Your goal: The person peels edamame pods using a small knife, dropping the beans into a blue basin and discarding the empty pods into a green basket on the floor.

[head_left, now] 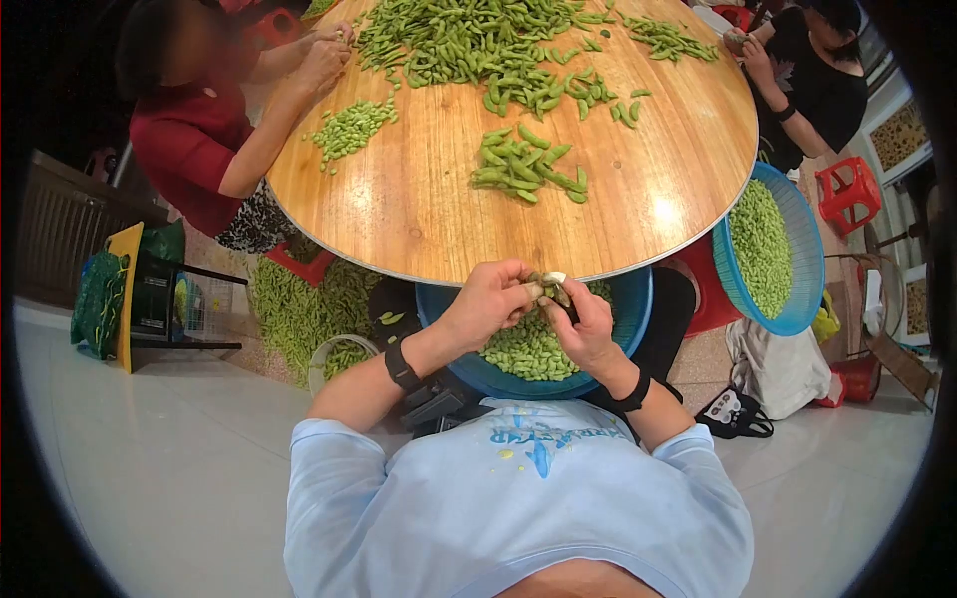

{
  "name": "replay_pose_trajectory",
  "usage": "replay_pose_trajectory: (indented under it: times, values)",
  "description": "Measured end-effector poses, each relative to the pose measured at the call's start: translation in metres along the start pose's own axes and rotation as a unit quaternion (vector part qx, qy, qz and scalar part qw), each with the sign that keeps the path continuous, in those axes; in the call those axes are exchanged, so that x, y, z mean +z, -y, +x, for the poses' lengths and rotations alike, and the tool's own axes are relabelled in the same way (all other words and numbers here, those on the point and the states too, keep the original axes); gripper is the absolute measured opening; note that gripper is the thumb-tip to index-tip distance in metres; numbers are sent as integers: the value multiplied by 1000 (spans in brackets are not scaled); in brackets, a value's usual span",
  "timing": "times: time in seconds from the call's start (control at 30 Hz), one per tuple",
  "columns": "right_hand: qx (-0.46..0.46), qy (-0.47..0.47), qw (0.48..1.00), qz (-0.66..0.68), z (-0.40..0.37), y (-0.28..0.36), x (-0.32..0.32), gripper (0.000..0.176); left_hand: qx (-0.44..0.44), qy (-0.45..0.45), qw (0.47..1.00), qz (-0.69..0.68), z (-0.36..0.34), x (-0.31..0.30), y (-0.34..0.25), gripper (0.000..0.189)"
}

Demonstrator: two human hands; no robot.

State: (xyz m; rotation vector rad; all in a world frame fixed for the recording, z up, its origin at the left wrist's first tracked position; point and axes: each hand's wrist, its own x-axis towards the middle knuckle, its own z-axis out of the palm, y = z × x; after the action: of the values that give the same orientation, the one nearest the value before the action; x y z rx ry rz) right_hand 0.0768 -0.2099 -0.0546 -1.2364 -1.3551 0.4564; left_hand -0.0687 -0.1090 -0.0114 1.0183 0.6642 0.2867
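My left hand [501, 297] and my right hand [586, 324] meet just off the near edge of the round wooden table [419, 214]. Both are closed, fingertips pinched together around what looks like an edamame pod [544, 286], mostly hidden by the fingers. Something white covers a right fingertip, and something dark sits by that thumb. Below them, a blue basin [461, 371] holds shelled green beans [528, 351]. Ahead on the tabletop lies a small heap of edamame pods [520, 164], with a far larger pile [469, 40] behind it.
A person in red [194, 130] handles something at the table's left, near shelled beans [351, 130]. Another in black [812, 85] is at the right. A blue basket [812, 254] of beans stands right, by a red stool [847, 194]. Pods [299, 317] cover the floor at left.
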Motion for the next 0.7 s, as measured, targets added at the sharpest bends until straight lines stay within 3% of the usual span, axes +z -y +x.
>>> replay_pose_trajectory:
  times: [0.2,0.27,0.33,0.4,0.53,0.67,0.7]
  values:
    - [-90,105,989,-55,9,7,-11,33,-83,15,996,6,-18,-17,-3,5]
    - [-93,168,981,-13,8,5,-11,30,-140,63,980,-129,-23,-24,6,5]
    - [-89,177,980,16,14,4,-12,28,-144,73,975,-151,-22,-30,9,4]
    - [-69,211,975,-2,11,-3,-14,30,-136,69,979,-133,-21,-29,10,5]
    - [-44,136,987,-73,4,2,-9,28,-73,-11,997,11,-21,-5,12,10]
    - [-78,113,978,-160,1,19,-6,26,-69,-25,996,58,-29,0,17,11]
    - [-58,111,981,-149,0,20,-6,24,-18,-26,986,161,-36,-2,15,11]
